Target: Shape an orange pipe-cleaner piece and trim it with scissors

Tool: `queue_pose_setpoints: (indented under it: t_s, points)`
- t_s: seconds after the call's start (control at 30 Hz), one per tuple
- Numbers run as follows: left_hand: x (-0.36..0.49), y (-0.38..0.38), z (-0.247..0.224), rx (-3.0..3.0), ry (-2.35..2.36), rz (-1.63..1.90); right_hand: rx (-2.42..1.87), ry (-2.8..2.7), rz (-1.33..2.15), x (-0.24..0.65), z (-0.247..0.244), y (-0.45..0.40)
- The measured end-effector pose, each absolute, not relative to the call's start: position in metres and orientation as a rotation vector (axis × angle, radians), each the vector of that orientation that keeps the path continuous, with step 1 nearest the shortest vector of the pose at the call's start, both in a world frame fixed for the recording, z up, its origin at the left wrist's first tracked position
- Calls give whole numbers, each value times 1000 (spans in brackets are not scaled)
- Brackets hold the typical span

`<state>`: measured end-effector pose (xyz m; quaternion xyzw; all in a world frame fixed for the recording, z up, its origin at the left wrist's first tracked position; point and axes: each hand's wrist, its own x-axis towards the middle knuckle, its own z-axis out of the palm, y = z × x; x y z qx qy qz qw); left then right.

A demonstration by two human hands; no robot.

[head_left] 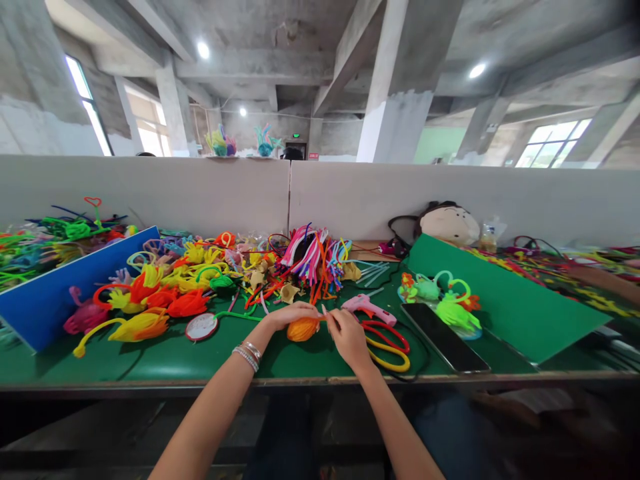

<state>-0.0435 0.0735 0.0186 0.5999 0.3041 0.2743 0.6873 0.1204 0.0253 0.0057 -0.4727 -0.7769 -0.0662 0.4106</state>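
Note:
My left hand (291, 315) curls over a rounded orange pipe-cleaner bundle (302, 331), just above the front edge of the green table. A short orange strand runs from the bundle's right side to my right hand (349, 339), whose thumb and fingers are pinched on it. Beside my right hand lie a pink glue gun (369, 309) and loops of red and yellow pipe cleaner (393, 359). Left of my left hand are a green pipe cleaner (237, 317) and a small round white disc with a red rim (201, 327).
Finished pipe-cleaner birds (145, 325) crowd the left, before a blue board (75, 287). Bundled pipe cleaners (313, 257) stand at the back. A black phone (445, 337), green birds (456, 310) and a green board (510, 300) are on the right. A white partition (340, 200) closes the rear.

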Motion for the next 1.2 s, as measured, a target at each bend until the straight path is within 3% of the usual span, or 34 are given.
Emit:
queue_pose_setpoints:
  t_s: [0.63, 1.2]
  points:
    - [-46, 79, 15, 1431, 731, 657, -1217, -2089, -116, 121, 8, 23]
    - [-49, 85, 12, 1585, 783, 600, -1040, -2048, -750, 119, 9, 15]
